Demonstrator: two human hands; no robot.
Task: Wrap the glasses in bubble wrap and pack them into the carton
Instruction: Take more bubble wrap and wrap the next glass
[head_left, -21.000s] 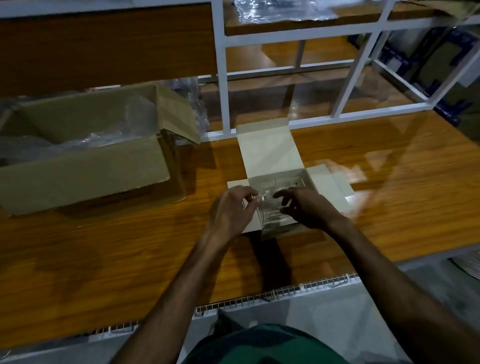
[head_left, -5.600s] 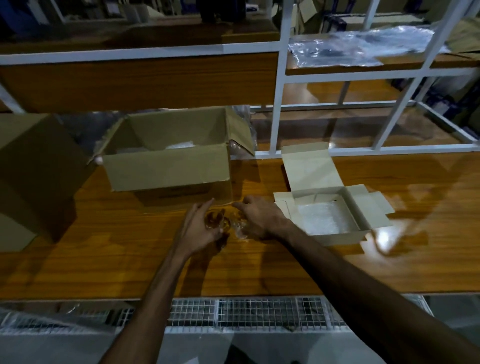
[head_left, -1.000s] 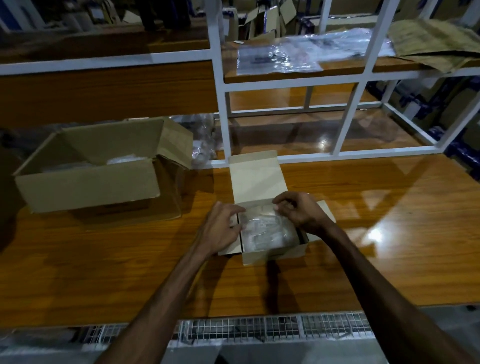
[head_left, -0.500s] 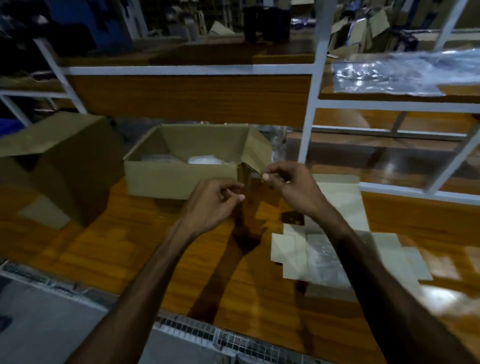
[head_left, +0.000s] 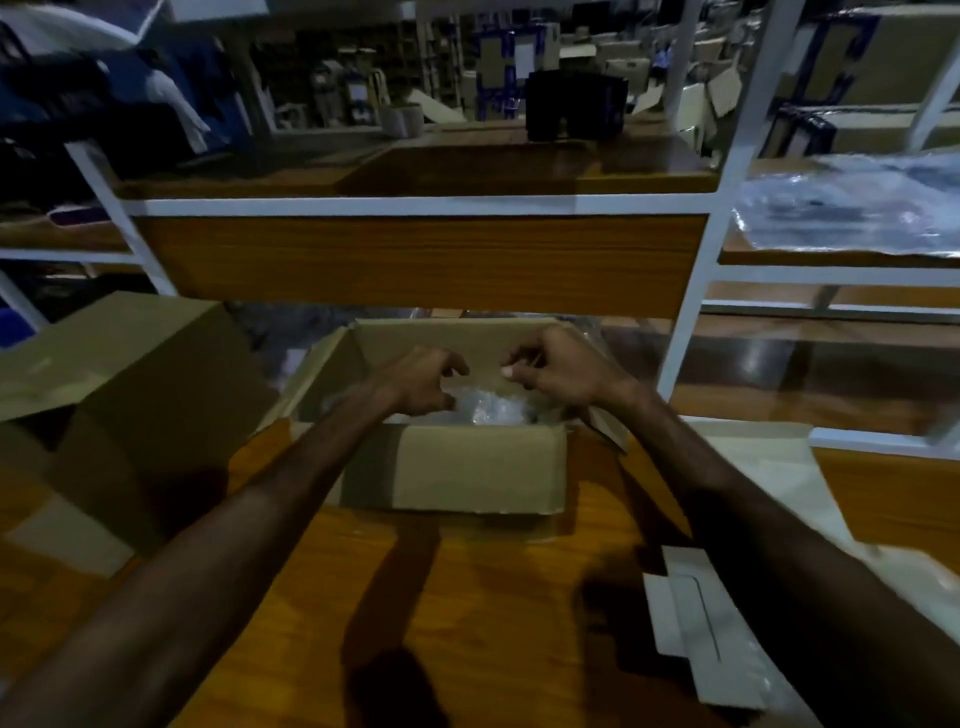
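Head view: left hand (head_left: 423, 382) & right hand (head_left: 558, 376) hover over open carton (head_left: 457, 467) on wooden table (head_left: 493, 597), fingers curled, holding nothing visible; bubble wrap (head_left: 493, 410) lies inside carton.

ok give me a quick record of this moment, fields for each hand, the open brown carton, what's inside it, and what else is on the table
left hand: over the carton, fingers curled, holding nothing visible
right hand: over the carton, fingers curled, grip unclear
brown carton: open, upright on the wooden table
inside: crumpled bubble wrap; glasses not discernible
also on table: second carton at left, pale flat box at right
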